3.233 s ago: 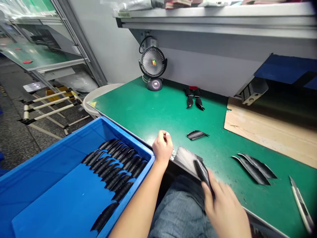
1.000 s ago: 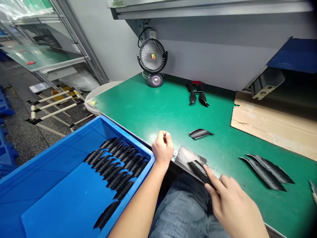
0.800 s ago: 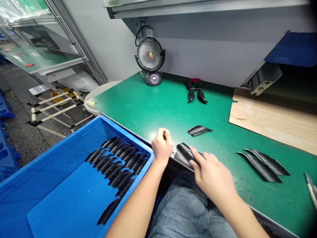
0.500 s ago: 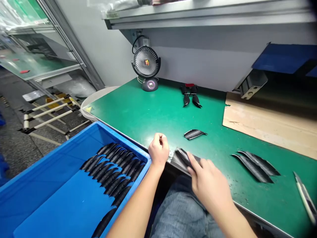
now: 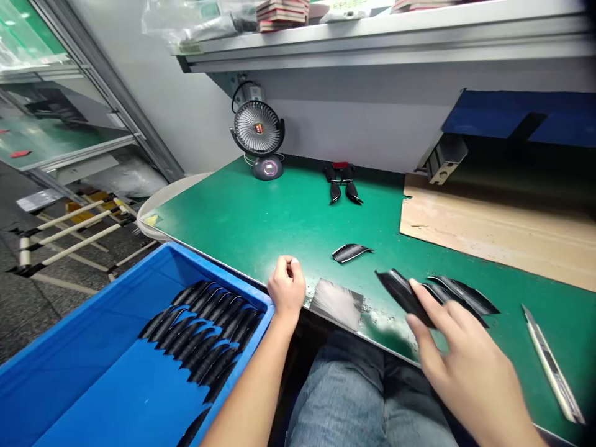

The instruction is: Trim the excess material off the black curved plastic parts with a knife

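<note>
Vs. half a sec ago, the right hand point(image 5: 459, 363) has left the grey abrasive sheet point(image 5: 337, 301) at the front edge of the green desk point(image 5: 261, 217) and moved right, carrying the black curved ribbed strip point(image 5: 404, 295) w/ it. That strip is now pinched between thumb and fingers, raised just above the desk, its far end overlapping the 2 long black curved strips point(image 5: 459, 296) lying there. The left hand point(image 5: 286, 288) hasn't moved: closed in a loose fist at the desk edge, beside the sheet; can't tell if it holds anything. Counts: 1 short black strip point(image 5: 350, 251) alone mid-desk, 1 small black desk fan point(image 5: 258, 131), 1 utility knife point(image 5: 549, 363) at right, 1 blue plastic crate point(image 5: 84, 347) w/ a row of many black strips.
</note>
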{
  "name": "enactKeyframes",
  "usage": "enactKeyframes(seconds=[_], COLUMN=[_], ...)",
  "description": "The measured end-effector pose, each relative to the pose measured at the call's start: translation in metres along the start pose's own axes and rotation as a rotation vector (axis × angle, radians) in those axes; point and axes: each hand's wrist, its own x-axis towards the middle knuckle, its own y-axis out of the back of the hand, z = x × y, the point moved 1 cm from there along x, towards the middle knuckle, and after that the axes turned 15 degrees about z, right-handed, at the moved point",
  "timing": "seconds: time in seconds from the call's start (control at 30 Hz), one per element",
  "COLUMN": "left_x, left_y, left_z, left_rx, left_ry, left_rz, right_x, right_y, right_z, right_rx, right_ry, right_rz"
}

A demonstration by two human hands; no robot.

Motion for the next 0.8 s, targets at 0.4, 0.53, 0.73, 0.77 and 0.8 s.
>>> enactKeyframes(seconds=[0.4,0.53,0.73,0.77,0.8], left_x=[0.016,0.008,-0.019,-0.022,-0.025], left_y=[-0.001,-0.029,-0.051,-0.052,-0.052], left_z=[0.054,0.091,0.100,0.102,0.104], left_rx=[-0.019,0.023,0.123,0.141,0.161], left_ry=[-0.408,-0.612,-0.660,-0.661,-0.663], left_rz=[-0.343,-0.519,-0.617,-0.622,-0.625], right_x=[0.053,0.065,0.028,0.023,0.020], right_y=[-0.053,-0.063,-0.021,-0.015,-0.013], right_z=[0.034,0.024,0.089,0.102,0.112], right_rx=[0.022,0.040,-0.084,-0.105,-0.116], right_ry=[0.053,0.042,-0.214,-0.253,-0.278], right_rz=[-0.009,0.017,0.074,0.067,0.051])
